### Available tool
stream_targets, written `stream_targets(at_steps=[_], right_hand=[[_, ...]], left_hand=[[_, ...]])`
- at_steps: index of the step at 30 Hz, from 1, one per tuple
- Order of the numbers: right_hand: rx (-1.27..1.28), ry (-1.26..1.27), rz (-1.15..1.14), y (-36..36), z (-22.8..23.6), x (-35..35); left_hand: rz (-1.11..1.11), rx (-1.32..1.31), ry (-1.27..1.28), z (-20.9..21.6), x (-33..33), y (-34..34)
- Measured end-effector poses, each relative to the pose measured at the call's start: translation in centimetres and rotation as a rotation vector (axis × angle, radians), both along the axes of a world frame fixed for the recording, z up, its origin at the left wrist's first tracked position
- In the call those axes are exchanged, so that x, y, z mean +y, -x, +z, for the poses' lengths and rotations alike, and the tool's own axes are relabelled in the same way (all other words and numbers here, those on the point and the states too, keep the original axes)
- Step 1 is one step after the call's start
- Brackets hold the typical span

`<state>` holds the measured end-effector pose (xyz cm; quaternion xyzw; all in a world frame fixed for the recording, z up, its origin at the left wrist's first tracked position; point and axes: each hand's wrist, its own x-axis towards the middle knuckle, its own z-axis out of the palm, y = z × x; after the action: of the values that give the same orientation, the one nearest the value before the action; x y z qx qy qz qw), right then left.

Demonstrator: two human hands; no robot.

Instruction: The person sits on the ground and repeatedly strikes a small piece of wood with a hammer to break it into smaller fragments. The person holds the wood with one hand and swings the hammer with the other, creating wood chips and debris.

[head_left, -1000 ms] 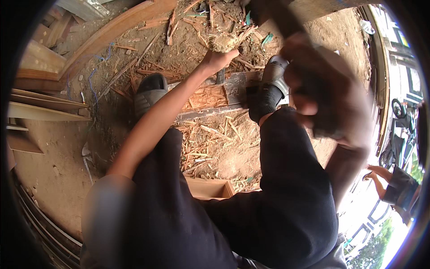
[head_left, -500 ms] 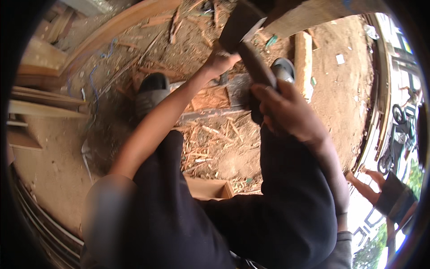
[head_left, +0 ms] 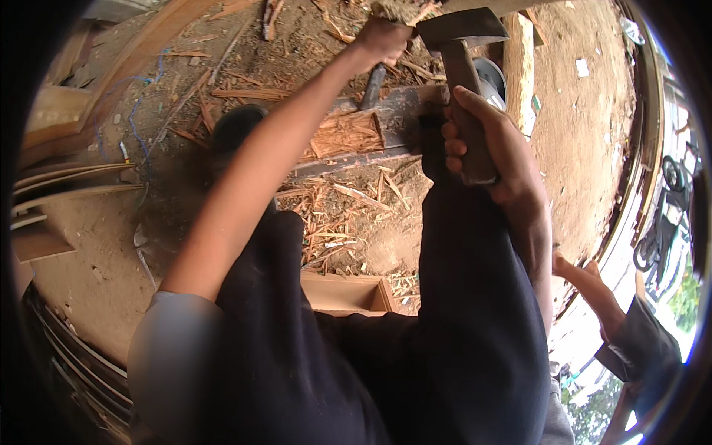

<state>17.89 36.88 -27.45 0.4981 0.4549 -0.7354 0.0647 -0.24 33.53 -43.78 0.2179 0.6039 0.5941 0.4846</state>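
Observation:
My left hand [head_left: 380, 43] is closed around the upper part of a chisel [head_left: 373, 87]. The chisel's dark blade points down at a dark timber beam [head_left: 408, 111], beside a rough recess [head_left: 345, 135] cut into it. Whether the tip touches the wood I cannot tell. My right hand [head_left: 493, 141] grips the short wooden handle of a hatchet [head_left: 463, 63]. Its dark metal head is raised just right of my left hand, close to the chisel's top. The beam lies crosswise between my shoes.
Wood chips [head_left: 334, 215] litter the dirt below the beam. An open wooden box [head_left: 345, 293] sits between my legs. Boards [head_left: 74, 182] lie at the left, and a pale timber [head_left: 518, 67] stands beyond my right shoe. Another person [head_left: 630, 334] is at the right, near a motorbike [head_left: 664, 215].
The hatchet head has moved right, away from over my left hand, and its handle is more upright. My left hand and the chisel have shifted farther away along with a small view shift.

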Motion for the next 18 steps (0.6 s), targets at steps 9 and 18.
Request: stream_targets(at_steps=[9, 18], right_hand=[[-0.101, 0.124, -0.002, -2.9, -3.4, 1.6], [-0.056, 0.243, 0.003, -4.4, -5.8, 2.6]], left_hand=[[0.150, -0.087, 0.211, -3.4, 2.8, 1.2], [0.457, 0.076, 0.132, 0.8, 0.9, -0.5]])
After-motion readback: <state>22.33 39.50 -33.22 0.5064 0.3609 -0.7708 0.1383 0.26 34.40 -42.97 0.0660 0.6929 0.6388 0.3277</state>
